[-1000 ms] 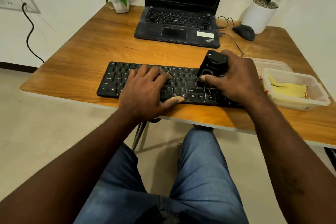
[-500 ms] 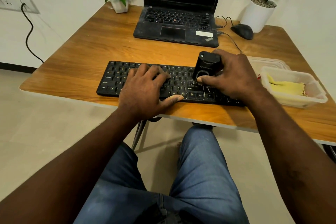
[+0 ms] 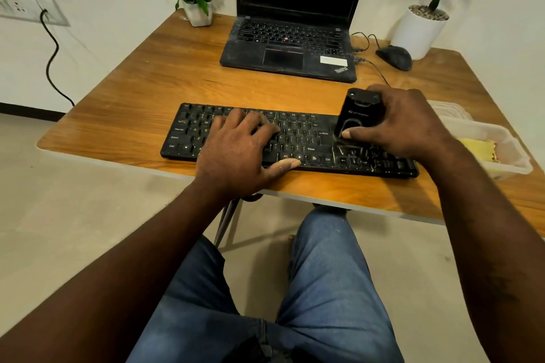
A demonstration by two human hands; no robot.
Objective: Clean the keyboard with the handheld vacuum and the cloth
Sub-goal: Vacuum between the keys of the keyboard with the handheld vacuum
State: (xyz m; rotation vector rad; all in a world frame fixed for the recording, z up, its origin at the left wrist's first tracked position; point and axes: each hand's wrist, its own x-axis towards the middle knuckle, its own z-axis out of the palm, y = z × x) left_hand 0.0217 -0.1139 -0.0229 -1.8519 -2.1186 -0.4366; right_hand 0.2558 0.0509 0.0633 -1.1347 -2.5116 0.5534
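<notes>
The tabletop [image 3: 141,103] is cut off at 3 o'clock. The keyboard [image 3: 306,138], along its 6 o'clock edge, is partly hidden. The left hand [image 3: 239,153] lies flat on the keys, fingers released. The right hand [image 3: 404,124] grasps the vacuum [image 3: 358,115] at the keyboard's 3 o'clock end. The blurred cloth [image 3: 479,149] lies beyond in a tub [image 3: 501,169].

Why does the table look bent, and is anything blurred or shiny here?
Head view: the wide-angle lens bows the table edges; the plastic tub at far right looks soft and smeared; the glossy handheld vacuum in the right hand carries a small glint; the keyboard lettering is readable.
</notes>
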